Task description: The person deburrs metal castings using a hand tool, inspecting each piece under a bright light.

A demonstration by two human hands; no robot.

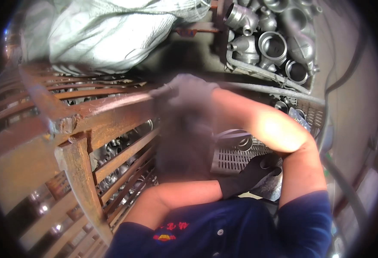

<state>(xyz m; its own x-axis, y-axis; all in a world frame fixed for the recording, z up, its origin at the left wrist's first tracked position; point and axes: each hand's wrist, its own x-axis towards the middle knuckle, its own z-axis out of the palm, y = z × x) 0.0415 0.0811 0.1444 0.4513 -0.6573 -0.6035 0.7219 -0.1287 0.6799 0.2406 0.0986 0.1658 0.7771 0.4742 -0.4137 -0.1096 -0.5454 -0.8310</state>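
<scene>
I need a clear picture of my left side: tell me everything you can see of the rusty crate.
The rusty crate takes up much of the left side. It looks like brown, scuffed steel: a thick top rail, a stout corner post with a paler edge, and flat slats with gaps between. Shiny metal parts show through the gaps. It seems upright, though the fisheye view bends its lines. The gloved right hand is blurred at the rail's right end; whether it touches is unclear.

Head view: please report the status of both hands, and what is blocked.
Left hand at silvery metal part, grip unclear. Right hand blurred by rusty rack, contact unclear. Right arm partly hides perforated metal surface.
</scene>
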